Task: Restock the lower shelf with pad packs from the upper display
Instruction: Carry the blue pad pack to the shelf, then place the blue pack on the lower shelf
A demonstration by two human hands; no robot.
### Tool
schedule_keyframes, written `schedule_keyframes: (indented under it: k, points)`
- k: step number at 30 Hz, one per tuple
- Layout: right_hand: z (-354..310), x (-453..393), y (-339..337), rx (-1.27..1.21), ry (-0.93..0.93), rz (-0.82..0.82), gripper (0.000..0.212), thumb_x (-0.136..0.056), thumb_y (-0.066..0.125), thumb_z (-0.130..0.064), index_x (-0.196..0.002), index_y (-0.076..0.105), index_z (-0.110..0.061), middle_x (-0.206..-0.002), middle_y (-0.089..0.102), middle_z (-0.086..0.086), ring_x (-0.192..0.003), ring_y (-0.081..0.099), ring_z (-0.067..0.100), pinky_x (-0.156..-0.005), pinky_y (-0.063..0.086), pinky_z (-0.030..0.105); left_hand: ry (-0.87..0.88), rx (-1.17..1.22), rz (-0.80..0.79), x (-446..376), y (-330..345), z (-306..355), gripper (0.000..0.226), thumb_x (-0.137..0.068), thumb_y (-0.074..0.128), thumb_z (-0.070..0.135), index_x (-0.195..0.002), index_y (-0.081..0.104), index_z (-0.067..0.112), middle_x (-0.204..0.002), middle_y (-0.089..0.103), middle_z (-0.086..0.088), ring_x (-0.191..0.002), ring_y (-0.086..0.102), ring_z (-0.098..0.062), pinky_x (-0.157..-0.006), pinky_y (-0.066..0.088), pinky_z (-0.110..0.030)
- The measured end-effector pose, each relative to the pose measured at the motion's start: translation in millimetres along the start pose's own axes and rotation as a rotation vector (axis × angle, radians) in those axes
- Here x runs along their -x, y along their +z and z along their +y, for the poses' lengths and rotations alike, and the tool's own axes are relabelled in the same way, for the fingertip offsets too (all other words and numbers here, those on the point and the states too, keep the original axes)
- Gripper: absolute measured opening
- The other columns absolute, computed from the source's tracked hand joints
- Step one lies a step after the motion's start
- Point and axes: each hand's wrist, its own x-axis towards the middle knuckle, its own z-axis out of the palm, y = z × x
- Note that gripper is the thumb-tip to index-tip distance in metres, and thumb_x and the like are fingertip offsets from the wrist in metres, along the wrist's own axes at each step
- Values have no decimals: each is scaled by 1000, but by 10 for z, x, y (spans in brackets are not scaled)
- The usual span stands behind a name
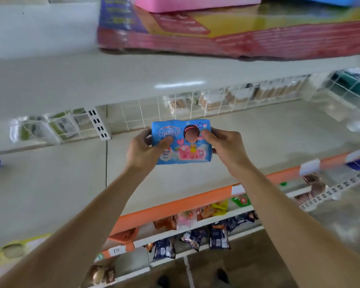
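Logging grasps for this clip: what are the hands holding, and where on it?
Both hold one blue pad pack above the shelf: the left hand grips its left edge, the right hand its right edge, thumbs on the front.

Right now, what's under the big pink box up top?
The big pink box sits on a flat red and yellow pack, which lies on the top shelf. What the box covers of that pack cannot be seen.
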Motion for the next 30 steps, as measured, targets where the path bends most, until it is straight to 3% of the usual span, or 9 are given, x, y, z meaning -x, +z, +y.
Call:
schedule_keyframes:
  k: [4, 6, 9, 15, 18, 20, 26, 30]
  points:
    - [1, -198, -150, 1, -12, -99, 20, -87, 71, -32, -85, 78, -14, -87, 72, 22, -77, 67, 22, -77, 54, 59, -5, 5, 92, 69, 166, 64, 50, -70, 85, 39, -109, 70, 10, -100, 78, -3, -88, 77, -24, -81, 62, -48]
    - [10, -266, -236, -3, -25, -142, 20, -87, 71, -32, -86, 78, -13, -88, 72, 23, -78, 70, 30, -78, 53, 60, -7, 14, 127, 83, 262, 66, 38, -81, 83, 25, -111, 69, 7, -99, 78, -4, -88, 77, -23, -77, 63, -43]
    - [36, -350, -388, -20, -29, -207, 14, -89, 72, -29, -80, 81, -24, -86, 77, 15, -91, 72, 36, -81, 55, 61, -2, 31, 181, 138, 423, 58, 26, -86, 78, 19, -109, 69, 10, -97, 78, -2, -85, 77, -20, -71, 62, -35]
    - [109, -431, -614, -29, -43, -312, 17, -92, 72, -25, -77, 79, -30, -86, 79, 6, -86, 76, 27, -84, 58, 57, 6, 62, 260, 295, 705, 36, 19, -88, 75, 15, -106, 68, 13, -93, 76, 1, -77, 76, -12, -60, 58, -22]
    - [170, -470, -660, -31, -40, -330, 4, -90, 74, -24, -89, 77, -25, -90, 79, 2, -86, 76, 19, -79, 62, 44, 8, 53, 286, 376, 783, 16, 15, -90, 74, 15, -103, 68, 17, -91, 76, 5, -77, 76, -10, -59, 57, -20]
    - [211, -489, -653, -41, -35, -313, 8, -88, 76, -24, -94, 73, -20, -95, 77, 3, -88, 75, 17, -76, 61, 36, 17, 38, 300, 425, 798, 14, 13, -91, 73, 14, -102, 69, 18, -87, 75, 8, -75, 75, -8, -59, 57, -19]
    - [284, -501, -386, -63, -35, -355, 13, -87, 77, -19, -98, 69, -17, -99, 76, 5, -94, 74, 21, -86, 61, 43, 25, 17, 351, 525, 586, 12, 25, -91, 72, 7, -116, 67, 6, -94, 75, 2, -76, 75, -8, -63, 58, -23]
    - [246, -595, -122, 9, -73, -449, 22, -84, 79, -13, -102, 69, -18, -102, 76, 3, -96, 73, 18, -88, 60, 45, 4, 5, 369, 394, 302, -44, 21, -92, 71, 11, -112, 67, 16, -102, 74, 0, -83, 74, -9, -71, 61, -27]
